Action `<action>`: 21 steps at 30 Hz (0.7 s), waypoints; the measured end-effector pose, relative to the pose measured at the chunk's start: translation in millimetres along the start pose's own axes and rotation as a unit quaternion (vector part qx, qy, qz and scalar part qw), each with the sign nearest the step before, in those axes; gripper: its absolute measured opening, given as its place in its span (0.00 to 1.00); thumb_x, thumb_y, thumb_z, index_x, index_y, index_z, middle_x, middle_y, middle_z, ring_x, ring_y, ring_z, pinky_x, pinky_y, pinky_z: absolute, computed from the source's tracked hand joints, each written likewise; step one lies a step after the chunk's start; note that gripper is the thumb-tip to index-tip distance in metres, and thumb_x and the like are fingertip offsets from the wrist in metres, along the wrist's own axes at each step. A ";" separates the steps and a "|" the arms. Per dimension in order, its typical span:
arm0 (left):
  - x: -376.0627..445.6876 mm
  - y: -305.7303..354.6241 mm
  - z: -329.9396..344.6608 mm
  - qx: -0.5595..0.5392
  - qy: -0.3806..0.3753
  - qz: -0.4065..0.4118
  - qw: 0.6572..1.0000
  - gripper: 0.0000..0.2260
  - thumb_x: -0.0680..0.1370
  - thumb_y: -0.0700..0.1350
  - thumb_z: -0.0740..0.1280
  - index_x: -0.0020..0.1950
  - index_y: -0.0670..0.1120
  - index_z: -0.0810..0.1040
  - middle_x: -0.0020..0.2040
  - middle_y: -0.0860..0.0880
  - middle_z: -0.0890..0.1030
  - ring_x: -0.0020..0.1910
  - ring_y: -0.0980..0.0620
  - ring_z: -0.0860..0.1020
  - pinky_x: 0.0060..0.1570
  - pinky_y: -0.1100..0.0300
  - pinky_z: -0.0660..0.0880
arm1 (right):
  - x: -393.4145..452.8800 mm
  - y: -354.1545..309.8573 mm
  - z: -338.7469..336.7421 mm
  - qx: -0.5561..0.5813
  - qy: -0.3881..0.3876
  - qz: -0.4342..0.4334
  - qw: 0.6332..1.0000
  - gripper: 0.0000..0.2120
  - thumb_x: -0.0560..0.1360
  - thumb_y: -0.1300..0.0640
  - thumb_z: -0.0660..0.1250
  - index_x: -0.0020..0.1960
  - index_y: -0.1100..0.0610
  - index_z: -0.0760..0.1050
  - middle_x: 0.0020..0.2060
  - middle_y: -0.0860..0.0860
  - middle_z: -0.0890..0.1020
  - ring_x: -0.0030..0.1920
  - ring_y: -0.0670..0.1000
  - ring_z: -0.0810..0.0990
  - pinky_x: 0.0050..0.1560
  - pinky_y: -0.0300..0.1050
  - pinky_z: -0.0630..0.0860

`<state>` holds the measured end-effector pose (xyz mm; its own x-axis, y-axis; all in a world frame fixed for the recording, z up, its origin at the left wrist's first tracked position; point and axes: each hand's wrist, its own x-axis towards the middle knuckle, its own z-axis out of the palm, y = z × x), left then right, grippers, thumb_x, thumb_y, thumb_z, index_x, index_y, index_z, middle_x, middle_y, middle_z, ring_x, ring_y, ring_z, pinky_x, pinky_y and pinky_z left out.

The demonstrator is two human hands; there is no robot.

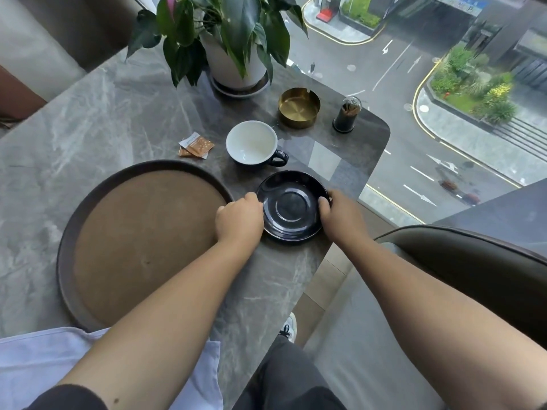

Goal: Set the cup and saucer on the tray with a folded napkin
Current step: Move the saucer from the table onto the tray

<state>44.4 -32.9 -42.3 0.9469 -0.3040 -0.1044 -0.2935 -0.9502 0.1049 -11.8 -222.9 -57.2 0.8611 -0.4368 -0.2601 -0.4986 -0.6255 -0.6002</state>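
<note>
Head view: dark saucer is gripped at opposite rims, left hand curled on its left edge, right hand curled on its right edge; it sits on the grey worktop, just beside the round brown tray. White-lined cup is seen beyond the saucer, untouched. Pale napkin is laid at the near edge, under the left forearm.

Bare forearms, dark short sleeve, seemingly grey trousers.
</note>
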 end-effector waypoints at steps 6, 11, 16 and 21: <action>-10.1 -2.5 -7.9 -0.173 0.018 -0.046 0.984 0.11 0.81 0.48 0.57 0.55 0.42 0.72 0.52 0.41 0.79 0.50 0.37 0.76 0.46 0.49 0.70 | -3.9 -2.4 -3.2 0.049 0.021 -0.006 0.999 0.12 0.79 0.53 0.56 0.54 0.56 0.76 0.41 0.52 0.81 0.42 0.54 0.76 0.40 0.45 0.66; -20.8 -19.2 -20.3 -0.314 0.048 -0.113 0.942 0.10 0.80 0.47 0.57 0.52 0.42 0.74 0.46 0.42 0.81 0.47 0.39 0.76 0.43 0.50 0.70 | -9.6 -25.1 -4.2 0.087 0.026 -0.035 0.995 0.12 0.78 0.51 0.57 0.54 0.53 0.77 0.37 0.47 0.80 0.41 0.51 0.79 0.39 0.44 0.68; -38.5 -53.2 -35.0 -0.351 0.067 -0.154 0.921 0.10 0.80 0.47 0.57 0.50 0.44 0.75 0.43 0.45 0.80 0.46 0.42 0.75 0.43 0.49 0.72 | -19.2 -60.1 10.1 0.092 0.017 -0.068 0.993 0.11 0.78 0.51 0.57 0.52 0.51 0.76 0.34 0.43 0.79 0.38 0.48 0.79 0.36 0.42 0.68; -61.3 -97.1 -43.2 -0.335 0.070 -0.196 0.919 0.09 0.80 0.48 0.56 0.49 0.46 0.74 0.44 0.46 0.80 0.45 0.43 0.75 0.43 0.50 0.73 | -34.4 -92.7 37.7 0.081 -0.017 -0.103 0.991 0.10 0.78 0.51 0.58 0.52 0.52 0.76 0.33 0.45 0.80 0.35 0.49 0.80 0.36 0.44 0.73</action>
<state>20.5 81.0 -3.4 0.9840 0.1086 -0.1410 0.1758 -0.7153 0.6763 8.5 -125.4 -21.1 0.9471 -0.2872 -0.1430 -0.2917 -0.5853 -0.7565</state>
